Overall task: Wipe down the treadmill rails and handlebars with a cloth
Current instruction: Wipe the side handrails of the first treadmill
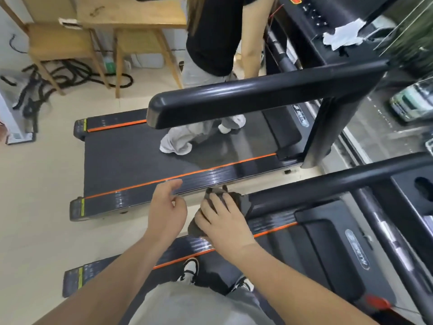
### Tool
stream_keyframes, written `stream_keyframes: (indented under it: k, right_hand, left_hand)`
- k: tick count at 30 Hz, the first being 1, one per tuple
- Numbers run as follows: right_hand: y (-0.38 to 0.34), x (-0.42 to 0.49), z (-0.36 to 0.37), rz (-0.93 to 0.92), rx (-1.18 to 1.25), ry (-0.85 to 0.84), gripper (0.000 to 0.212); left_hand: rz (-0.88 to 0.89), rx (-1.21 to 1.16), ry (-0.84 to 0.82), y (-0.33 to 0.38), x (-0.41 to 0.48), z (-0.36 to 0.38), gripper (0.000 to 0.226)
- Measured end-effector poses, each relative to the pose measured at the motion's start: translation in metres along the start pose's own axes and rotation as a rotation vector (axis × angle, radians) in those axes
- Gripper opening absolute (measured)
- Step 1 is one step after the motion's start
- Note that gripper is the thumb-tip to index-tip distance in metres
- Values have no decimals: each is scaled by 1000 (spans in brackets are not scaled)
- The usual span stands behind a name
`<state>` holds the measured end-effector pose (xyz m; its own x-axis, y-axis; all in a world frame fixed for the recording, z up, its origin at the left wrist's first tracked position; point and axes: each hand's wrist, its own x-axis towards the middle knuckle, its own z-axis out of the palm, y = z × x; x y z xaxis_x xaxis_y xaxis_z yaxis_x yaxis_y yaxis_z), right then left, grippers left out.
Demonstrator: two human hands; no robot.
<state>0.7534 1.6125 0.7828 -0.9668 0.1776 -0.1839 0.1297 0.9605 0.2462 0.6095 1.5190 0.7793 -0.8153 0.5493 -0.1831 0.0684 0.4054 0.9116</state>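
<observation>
Two treadmills show: a near treadmill (328, 242) and a far treadmill (140, 156). One cloth (243, 202) covers the rear end of the near handlebar (328, 181), with the right hand (225, 224) clamped over it, fingers curled. The left hand (166, 207) hovers beside it, fingers apart.

Two treadmills: the near treadmill (328, 242) and a second treadmill (140, 160) just beyond it. Two cloths, one dark cloth (243, 202) at the near treadmill's handlebar (328, 184) and one white cloth (342, 35) well beyond it; two hands above the near treadmill, left hand (167, 207) and right hand (225, 221). One other person (215, 31), one desk (131, 15) and one chair (46, 41) stand beyond the near treadmill
</observation>
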Motion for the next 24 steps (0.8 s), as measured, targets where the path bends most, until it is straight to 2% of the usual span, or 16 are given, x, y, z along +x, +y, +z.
stream_keyframes:
  k: [2, 5, 8, 11, 13, 15, 17, 20, 21, 22, 24]
  right_hand:
    - [27, -24, 10, -13, 39, 105, 60]
    - [80, -59, 21, 209, 103, 82, 87]
    - [130, -98, 42, 452, 163, 124, 73]
    - [160, -115, 59, 830, 308, 223, 60]
    - [158, -102, 58, 1106, 455, 324, 56]
    - [133, -78, 51, 1243, 527, 414, 50]
    - [89, -54, 42, 1147, 540, 448, 43]
    - [32, -40, 21, 748, 680, 398, 46]
    - [30, -43, 14, 675, 785, 396, 48]
    - [36, -49, 4, 673, 945, 406, 46]
    - [66, -70, -24, 839, 1371, 447, 36]
  left_hand:
    - [50, -24, -44, 9, -2, 15, 46]
    - [105, -64, -98, 19, -5, 35, 46]
    - [128, -68, -170, 30, -12, 49, 52]
    - [149, -98, -226, 42, -20, 58, 57]
    - [187, -90, -223, 46, -23, 64, 57]
    - [236, -69, -210, 47, -26, 70, 59]
    - [276, -63, -203, 53, -31, 73, 56]
    - [333, -28, -187, 64, -33, 78, 47]
    - [342, -18, -178, 70, -33, 80, 47]
    - [346, -13, -165, 78, -34, 83, 44]
    - [304, -57, -161, 101, -39, 94, 27]
